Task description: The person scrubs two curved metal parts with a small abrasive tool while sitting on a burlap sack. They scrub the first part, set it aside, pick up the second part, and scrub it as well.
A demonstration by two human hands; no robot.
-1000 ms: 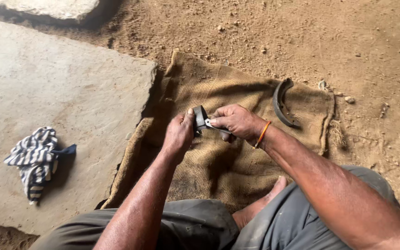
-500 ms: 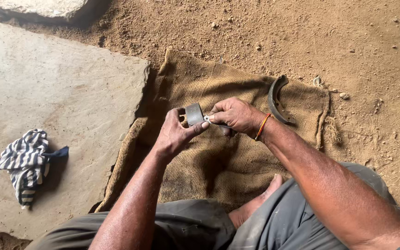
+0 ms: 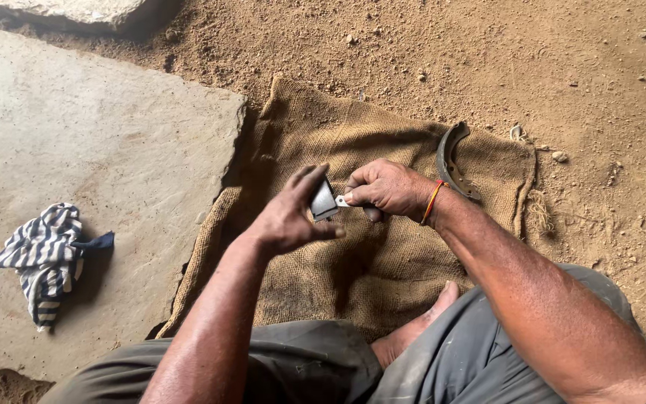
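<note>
Two hands meet over the middle of the burlap sack [image 3: 383, 277], and both are on the same small dark metal piece [image 3: 324, 202]. The left hand [image 3: 287, 218] cups it from seven o'clock, fingers half curled and thumb spread, bracing rather than clamping, so the flat face tilts up where the person can see it. The right hand [image 3: 387, 188] comes in from three o'clock, fingers closed tight on a small pale tool [image 3: 342, 200] whose tip touches the piece; how much of it sits in the fist, I cannot tell. Off at two o'clock a curved brake shoe [image 3: 451, 158] lies on the sack, kept out of the dirt. Way out at nine o'clock a striped cloth [image 3: 42, 258] sits on the stone slab [image 3: 114, 150].
</note>
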